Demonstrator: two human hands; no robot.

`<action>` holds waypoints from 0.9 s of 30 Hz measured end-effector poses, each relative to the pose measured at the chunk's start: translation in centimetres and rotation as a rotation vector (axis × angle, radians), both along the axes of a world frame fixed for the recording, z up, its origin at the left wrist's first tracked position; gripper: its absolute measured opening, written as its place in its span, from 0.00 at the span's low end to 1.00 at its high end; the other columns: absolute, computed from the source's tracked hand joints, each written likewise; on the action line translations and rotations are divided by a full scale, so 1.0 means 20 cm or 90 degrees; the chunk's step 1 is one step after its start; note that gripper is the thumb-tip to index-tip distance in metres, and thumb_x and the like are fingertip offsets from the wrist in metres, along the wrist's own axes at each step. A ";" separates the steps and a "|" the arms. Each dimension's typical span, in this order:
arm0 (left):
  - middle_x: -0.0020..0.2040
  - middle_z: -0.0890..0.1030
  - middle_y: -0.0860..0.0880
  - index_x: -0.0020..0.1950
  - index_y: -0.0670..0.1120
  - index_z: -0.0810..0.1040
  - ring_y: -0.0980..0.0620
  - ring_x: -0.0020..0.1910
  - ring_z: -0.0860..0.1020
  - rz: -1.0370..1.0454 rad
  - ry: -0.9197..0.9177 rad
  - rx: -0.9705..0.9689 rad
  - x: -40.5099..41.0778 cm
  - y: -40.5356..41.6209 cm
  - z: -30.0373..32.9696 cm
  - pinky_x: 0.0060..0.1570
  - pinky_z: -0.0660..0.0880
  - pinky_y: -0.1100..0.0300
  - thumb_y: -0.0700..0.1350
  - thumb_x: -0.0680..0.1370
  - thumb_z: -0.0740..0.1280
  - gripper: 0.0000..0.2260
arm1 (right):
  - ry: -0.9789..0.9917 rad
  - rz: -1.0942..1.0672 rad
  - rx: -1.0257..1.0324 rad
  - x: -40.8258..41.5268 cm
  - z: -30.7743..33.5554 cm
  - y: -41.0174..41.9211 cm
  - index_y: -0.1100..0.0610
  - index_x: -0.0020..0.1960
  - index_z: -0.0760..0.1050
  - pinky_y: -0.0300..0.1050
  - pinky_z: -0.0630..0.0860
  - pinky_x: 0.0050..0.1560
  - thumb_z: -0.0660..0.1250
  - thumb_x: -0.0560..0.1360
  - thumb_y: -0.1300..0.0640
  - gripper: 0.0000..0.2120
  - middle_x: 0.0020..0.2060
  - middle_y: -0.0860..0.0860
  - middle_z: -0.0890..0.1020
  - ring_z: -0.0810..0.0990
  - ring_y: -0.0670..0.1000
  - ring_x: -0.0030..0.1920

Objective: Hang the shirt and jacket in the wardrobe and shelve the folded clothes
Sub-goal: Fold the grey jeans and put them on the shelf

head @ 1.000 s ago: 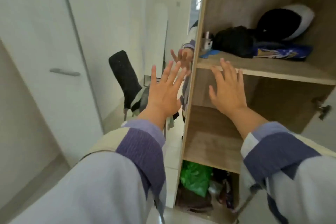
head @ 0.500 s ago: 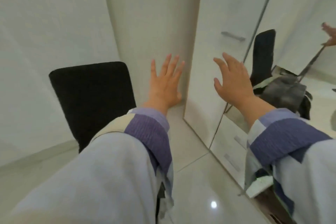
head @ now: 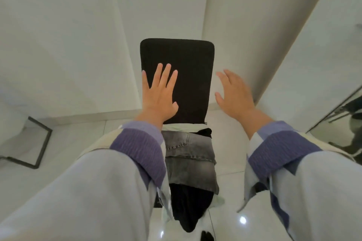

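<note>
the folded clothes [head: 191, 159] lie in a stack on the seat of a black chair [head: 177, 68], so the shelving part of the task looks not yet finished. on top is a folded grey denim piece [head: 188, 154], with something black [head: 187, 207] under it that spills over the near edge of the seat, and a pale green layer [head: 183, 127] shows at the far edge against the chair back. no wardrobe interior or shelf is in view here, and neither a shirt nor a jacket on a hanger can be seen, so whether that part is done cannot be told from this view.

the left hand [head: 159, 96] and the right hand [head: 234, 95] are both raised, empty, with fingers spread apart and nothing clamped between them. the left hand's fingers [head: 165, 75] show against the black chair back, and whether they touch it cannot be told. the right hand sits just right of the chair back, in front of the white wall.

the stack lies nearer than both hands and lower, between the two purple cuffs. the left sleeve covers the stack's left edge. my judgement is that the hands will have to drop and come together over the denim to pick the pile up.
</note>
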State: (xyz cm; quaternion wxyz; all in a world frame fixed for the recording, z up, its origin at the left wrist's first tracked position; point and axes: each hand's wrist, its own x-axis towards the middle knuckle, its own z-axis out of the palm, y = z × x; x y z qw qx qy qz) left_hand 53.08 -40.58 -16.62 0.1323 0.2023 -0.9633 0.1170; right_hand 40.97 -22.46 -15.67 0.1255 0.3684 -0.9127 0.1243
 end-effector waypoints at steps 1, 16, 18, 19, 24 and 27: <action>0.78 0.39 0.46 0.78 0.51 0.41 0.44 0.76 0.37 0.014 -0.015 0.011 0.01 -0.03 -0.05 0.70 0.37 0.37 0.59 0.75 0.61 0.40 | -0.017 0.007 0.008 0.00 -0.05 -0.05 0.54 0.75 0.57 0.56 0.56 0.74 0.61 0.78 0.54 0.28 0.75 0.57 0.60 0.58 0.57 0.75; 0.77 0.33 0.48 0.77 0.50 0.36 0.45 0.75 0.33 0.393 -0.208 0.390 0.35 -0.42 -1.29 0.72 0.40 0.38 0.63 0.75 0.55 0.40 | -0.251 0.390 0.221 0.17 -1.22 -0.94 0.51 0.75 0.58 0.55 0.55 0.74 0.62 0.77 0.51 0.28 0.75 0.54 0.60 0.56 0.55 0.75; 0.77 0.33 0.48 0.77 0.50 0.36 0.46 0.76 0.35 0.443 -0.212 0.429 0.41 -0.45 -1.44 0.73 0.42 0.39 0.63 0.76 0.56 0.40 | -0.262 0.428 0.238 0.21 -1.39 -1.03 0.50 0.76 0.56 0.55 0.53 0.75 0.61 0.78 0.51 0.28 0.76 0.54 0.58 0.54 0.54 0.76; 0.77 0.34 0.47 0.77 0.50 0.37 0.46 0.76 0.36 0.466 -0.213 0.451 0.44 -0.46 -1.51 0.73 0.43 0.40 0.64 0.76 0.57 0.40 | -0.259 0.446 0.244 0.23 -1.47 -1.08 0.50 0.76 0.55 0.56 0.53 0.75 0.60 0.79 0.51 0.28 0.76 0.53 0.58 0.53 0.54 0.76; 0.79 0.44 0.46 0.78 0.50 0.46 0.44 0.77 0.43 0.545 -0.254 0.542 0.55 -0.47 -1.83 0.72 0.48 0.40 0.68 0.74 0.57 0.40 | -0.230 0.459 0.305 0.34 -1.78 -1.18 0.51 0.77 0.52 0.55 0.53 0.75 0.61 0.77 0.44 0.33 0.77 0.53 0.53 0.50 0.55 0.77; 0.70 0.68 0.44 0.69 0.52 0.64 0.41 0.69 0.66 0.562 -0.203 0.624 0.58 -0.42 -1.91 0.63 0.65 0.44 0.67 0.75 0.58 0.29 | -0.228 0.426 0.311 0.36 -1.88 -1.18 0.55 0.75 0.59 0.52 0.58 0.74 0.58 0.80 0.49 0.25 0.75 0.53 0.61 0.57 0.54 0.75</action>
